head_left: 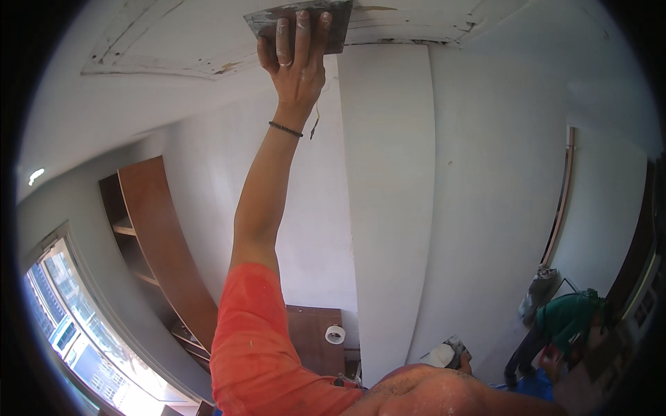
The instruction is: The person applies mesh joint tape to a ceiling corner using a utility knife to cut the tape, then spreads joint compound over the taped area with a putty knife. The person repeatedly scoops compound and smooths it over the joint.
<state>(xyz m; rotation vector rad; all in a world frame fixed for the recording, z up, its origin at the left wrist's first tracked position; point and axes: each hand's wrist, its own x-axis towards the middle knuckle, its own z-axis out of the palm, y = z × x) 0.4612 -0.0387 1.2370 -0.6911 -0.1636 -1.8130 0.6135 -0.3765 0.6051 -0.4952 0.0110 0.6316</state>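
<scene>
My left hand (300, 62) is raised overhead and grips a wide, smeared metal putty knife (340, 28). Its fingers lie spread along the blade, and the thumb is hidden. The blade is up against the white ceiling (173, 41), beside a seam with dark marks and brown patches. Low in the picture, my right hand (465, 362) shows only partly, past a bare patch of skin. Its fingers are closed on the edge of a small grey board (456, 342), which carries a lump of white putty (440, 356).
A brown shelf unit (166, 243) stands left, near a bright window (76, 305). A loose wire (315, 125) hangs behind my wrist. A boxed column (388, 208) runs down the wall. A roll of white tape (335, 334) is below. At lower right, a person in green (569, 315) bends over.
</scene>
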